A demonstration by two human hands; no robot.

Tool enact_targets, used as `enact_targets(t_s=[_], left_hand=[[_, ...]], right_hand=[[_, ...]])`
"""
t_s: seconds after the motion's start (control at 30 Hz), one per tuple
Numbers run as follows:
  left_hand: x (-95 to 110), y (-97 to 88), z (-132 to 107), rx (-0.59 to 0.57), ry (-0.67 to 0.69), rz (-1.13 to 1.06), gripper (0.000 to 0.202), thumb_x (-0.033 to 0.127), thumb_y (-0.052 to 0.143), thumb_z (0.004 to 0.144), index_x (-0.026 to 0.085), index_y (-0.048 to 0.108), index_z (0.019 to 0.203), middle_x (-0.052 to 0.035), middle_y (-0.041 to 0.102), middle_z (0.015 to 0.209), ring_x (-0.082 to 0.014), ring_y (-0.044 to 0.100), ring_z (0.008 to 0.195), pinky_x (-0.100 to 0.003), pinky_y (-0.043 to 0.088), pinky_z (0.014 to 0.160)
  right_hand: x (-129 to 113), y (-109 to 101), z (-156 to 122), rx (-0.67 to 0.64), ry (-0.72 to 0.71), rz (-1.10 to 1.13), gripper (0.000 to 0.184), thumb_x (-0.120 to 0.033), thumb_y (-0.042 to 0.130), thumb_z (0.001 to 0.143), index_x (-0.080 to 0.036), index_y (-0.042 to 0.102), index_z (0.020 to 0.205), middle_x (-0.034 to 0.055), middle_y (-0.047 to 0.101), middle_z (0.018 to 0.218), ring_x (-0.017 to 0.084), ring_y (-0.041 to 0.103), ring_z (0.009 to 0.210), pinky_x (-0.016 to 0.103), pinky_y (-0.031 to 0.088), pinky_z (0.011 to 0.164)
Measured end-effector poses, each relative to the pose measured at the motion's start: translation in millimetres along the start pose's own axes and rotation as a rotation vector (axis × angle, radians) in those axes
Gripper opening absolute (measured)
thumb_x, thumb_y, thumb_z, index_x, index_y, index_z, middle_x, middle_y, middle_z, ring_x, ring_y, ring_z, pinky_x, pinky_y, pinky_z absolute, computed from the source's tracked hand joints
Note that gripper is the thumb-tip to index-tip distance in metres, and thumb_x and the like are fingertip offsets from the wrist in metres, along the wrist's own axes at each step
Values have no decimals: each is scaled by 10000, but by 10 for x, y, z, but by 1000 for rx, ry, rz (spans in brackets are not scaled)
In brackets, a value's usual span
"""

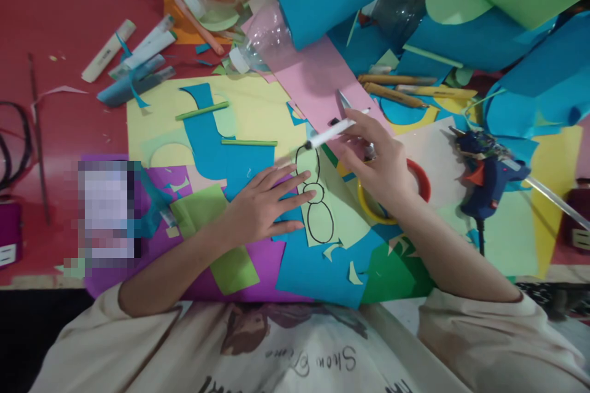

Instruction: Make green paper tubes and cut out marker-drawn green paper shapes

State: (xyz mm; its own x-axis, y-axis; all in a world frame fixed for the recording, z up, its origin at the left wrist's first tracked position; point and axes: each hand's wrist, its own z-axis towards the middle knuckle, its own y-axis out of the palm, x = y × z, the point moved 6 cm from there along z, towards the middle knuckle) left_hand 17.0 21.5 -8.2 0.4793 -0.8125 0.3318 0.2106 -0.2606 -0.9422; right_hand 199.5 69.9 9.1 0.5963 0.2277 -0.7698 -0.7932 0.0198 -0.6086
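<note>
A pale green paper strip [338, 221] lies in front of me, with a bow shape outlined on it in black: two long loops and a small round middle. My left hand [265, 206] rests flat with its fingers spread, the fingertips on the strip's left side. Between the fingers of my right hand [375, 156] is a white marker [329, 134], its dark tip hanging near the upper loop; whether it touches the paper I cannot tell. Below the right hand lie scissors with red and yellow handles [421, 178], partly hidden by the hand and forearm.
A blue glue gun [482, 187] lies at the right with a clear stick [560, 202] behind it. Plastic bottles [270, 37] wrapped in paper stand across the back. Several markers [108, 52] are at the upper left. A blurred phone-like rectangle [108, 209] sits at the left.
</note>
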Motion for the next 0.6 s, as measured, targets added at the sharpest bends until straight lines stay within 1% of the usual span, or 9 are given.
enact_targets(t_s=[0.07, 0.13, 0.2, 0.23, 0.3, 0.37, 0.43, 0.53, 0.6], left_hand=[[1, 4, 1, -2, 1, 5, 514, 500, 377, 959, 247, 474, 1395, -71, 452, 1487, -288, 363, 1396, -479, 306, 1136], [2, 4, 6, 1, 5, 7, 518, 504, 385, 955, 245, 474, 1395, -75, 454, 1486, -291, 361, 1395, -485, 312, 1133], [5, -1, 12, 4, 11, 8, 515, 503, 393, 952, 245, 483, 1389, -79, 462, 1479, -293, 367, 1392, -485, 321, 1128], [5, -6, 14, 7, 10, 12, 511, 501, 396, 952, 246, 488, 1385, -78, 467, 1475, -293, 371, 1389, -483, 326, 1125], [7, -19, 17, 9, 12, 19, 508, 502, 402, 950, 246, 496, 1378, -74, 477, 1469, -292, 382, 1383, -477, 334, 1121], [8, -30, 16, 11, 7, 20, 504, 499, 402, 951, 243, 501, 1374, -74, 479, 1467, -289, 384, 1384, -472, 328, 1127], [8, -34, 12, 12, 4, 12, 510, 499, 402, 951, 234, 499, 1376, -83, 474, 1470, -289, 385, 1387, -471, 322, 1131], [4, -30, 9, 19, 6, -2, 533, 510, 401, 948, 214, 492, 1381, -101, 468, 1471, -293, 392, 1386, -477, 333, 1123], [1, -32, 10, 34, 11, -12, 544, 518, 394, 947, 194, 503, 1371, -114, 473, 1465, -295, 397, 1384, -479, 342, 1117]], right_hand=[[-12, 40, 21, -62, -59, -26, 546, -253, 509, 896, -267, 394, 1430, 75, 665, 1213, 228, 639, 1101, 406, 544, 923], [-27, 75, 31, -111, -123, -45, 582, -248, 477, 908, -281, 328, 1469, 76, 564, 1380, 250, 528, 1277, 467, 460, 1054], [-24, 86, 34, -119, -151, -55, 526, -229, 452, 912, -264, 394, 1433, 75, 503, 1445, 254, 439, 1361, 487, 393, 1116], [-13, 79, 35, -105, -146, -47, 477, -219, 441, 913, -251, 452, 1389, 79, 517, 1432, 251, 440, 1360, 483, 391, 1117], [21, 44, 34, -43, -105, -8, 382, -205, 426, 914, -234, 550, 1274, 88, 591, 1349, 237, 511, 1298, 457, 445, 1067], [52, 3, 27, 23, -54, 21, 313, -197, 432, 909, -224, 594, 1175, 89, 647, 1255, 223, 583, 1205, 420, 508, 978], [48, -30, 20, 64, -32, -3, 231, -198, 461, 898, -212, 620, 1065, 87, 695, 1118, 216, 645, 1067, 381, 547, 863], [-42, -48, 9, 70, -95, -115, 126, -196, 513, 879, -203, 625, 937, 75, 713, 922, 208, 665, 864, 353, 550, 737], [-124, -6, -7, 15, -176, -205, 134, -176, 512, 887, -205, 632, 938, 71, 722, 893, 217, 665, 851, 373, 542, 757]])
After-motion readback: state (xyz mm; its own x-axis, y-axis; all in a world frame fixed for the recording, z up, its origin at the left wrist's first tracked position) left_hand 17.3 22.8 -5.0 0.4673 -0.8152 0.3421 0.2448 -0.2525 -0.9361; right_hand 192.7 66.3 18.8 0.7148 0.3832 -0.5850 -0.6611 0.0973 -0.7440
